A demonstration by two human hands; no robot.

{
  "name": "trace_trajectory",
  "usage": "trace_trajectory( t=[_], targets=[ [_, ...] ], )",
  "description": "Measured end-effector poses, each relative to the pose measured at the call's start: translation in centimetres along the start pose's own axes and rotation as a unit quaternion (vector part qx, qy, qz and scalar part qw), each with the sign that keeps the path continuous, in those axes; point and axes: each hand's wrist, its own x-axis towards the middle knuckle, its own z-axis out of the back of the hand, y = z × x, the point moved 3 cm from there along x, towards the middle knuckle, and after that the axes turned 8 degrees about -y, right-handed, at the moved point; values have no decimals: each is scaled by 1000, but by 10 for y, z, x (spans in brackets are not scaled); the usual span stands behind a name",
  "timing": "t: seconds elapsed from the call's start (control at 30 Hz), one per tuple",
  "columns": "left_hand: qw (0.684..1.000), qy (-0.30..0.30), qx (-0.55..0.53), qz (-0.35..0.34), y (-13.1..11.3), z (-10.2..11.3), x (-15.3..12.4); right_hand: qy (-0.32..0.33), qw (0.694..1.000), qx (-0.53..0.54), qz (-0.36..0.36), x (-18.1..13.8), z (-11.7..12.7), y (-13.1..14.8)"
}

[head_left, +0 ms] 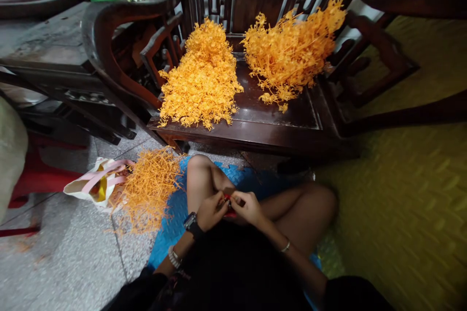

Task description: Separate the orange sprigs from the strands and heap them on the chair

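Observation:
Close together over my lap, my left hand (210, 211) and my right hand (249, 208) both have their fingers closed in a pinch. Between them is a small shiny red thing (230, 213) with a dark bit at its upper part; its kind is too small to make out. My fingers cover much of it. Left of my knee, a loose heap of thin orange strands (151, 192) lies on the floor and the mat's edge. On the wooden bench ahead sit two big piles of curly orange-yellow sprigs, a left pile (204, 77) and a right pile (292, 51).
I sit cross-legged on a blue foam mat (164, 238) before the dark wooden bench (255, 131). A white bag with pink handles (85, 185) stands beside the strands, near a red stool (47, 175). Yellow-green matting (401, 194) covers the right side.

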Motion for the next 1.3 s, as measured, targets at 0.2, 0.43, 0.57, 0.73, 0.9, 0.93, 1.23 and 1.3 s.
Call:
trace_trajectory(
  t=[0.2,0.43,0.57,0.73,0.9,0.93,1.23,1.3],
  targets=[
    [996,66,46,-26,2,3,-2,4,999,30,-12,-8,-10,1],
    [986,113,74,-94,4,4,-9,10,995,78,-52,-15,-23,-11],
    [985,98,70,-123,-3,9,-14,-33,995,67,-67,-23,-27,-4],
    [987,19,93,-129,-12,14,-21,-102,992,41,-66,-32,-28,18],
    [986,-53,103,-122,-19,13,-32,-134,988,48,-66,-37,-33,29],
    [986,-61,99,-117,-20,13,-35,-132,988,52,-66,-38,-34,29],
    [994,39,-30,-100,-24,27,-31,49,994,99,-21,-39,-26,31],
    [993,51,-76,-76,-27,28,-28,59,993,103,-8,-36,-21,36]
  ],
)
